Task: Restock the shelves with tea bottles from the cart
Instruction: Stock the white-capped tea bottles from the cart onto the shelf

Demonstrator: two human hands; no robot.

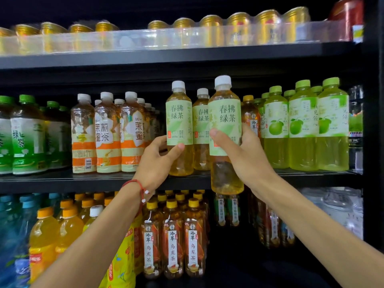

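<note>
My right hand (244, 151) grips a green-tea bottle (225, 121) with a white cap and pale green label, held in the air just in front of the middle shelf's edge (83, 182). My left hand (154, 161) holds a matching bottle (179, 121) standing at the shelf's front, thumb on its label. A third bottle of the same tea (201, 125) stands on the shelf between and behind them. The cart is out of view.
Jasmine tea bottles (108, 134) stand left of the gap; lime-green drink bottles (303, 125) crowd the right. Gold cans (239, 28) line the top shelf. Oolong tea bottles (172, 238) and orange drinks (44, 235) fill the lower shelf.
</note>
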